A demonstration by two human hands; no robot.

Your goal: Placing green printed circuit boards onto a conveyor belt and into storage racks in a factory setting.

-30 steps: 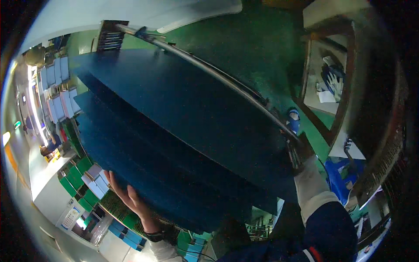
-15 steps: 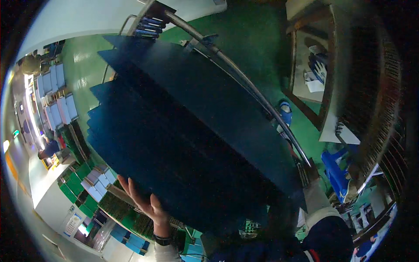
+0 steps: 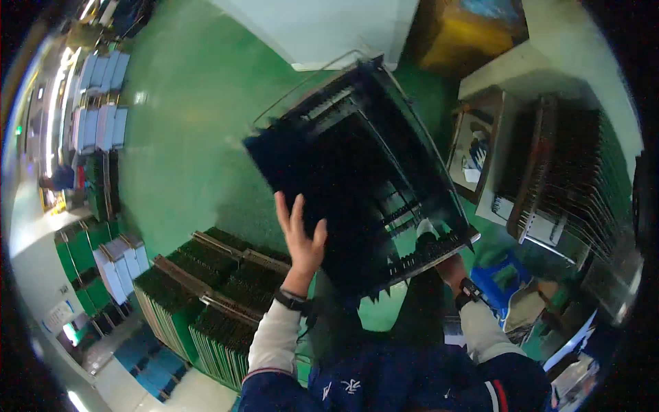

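Note:
In front of me is a slotted rack with metal side rails, tilted at an angle. Dark, thin panels fill its left part, while the right part shows gaps down to the floor. My left hand is at the panels' left side with its fingers spread; whether it touches them I cannot tell. At the rack's near right corner, my right hand grips the slotted end, its fingers partly hidden beneath. The panels' surfaces are too dark to make out.
Racks of green boards stand at the lower left. Another rack of dark boards is on the right, beside a wooden-framed box with gloves in it. A blue stool is close to my right arm. A white cabinet is ahead.
The rack and its panels have swung lower and away, covering less of the view. My left hand has shifted right and up. My right hand has come into sight at the rack's end.

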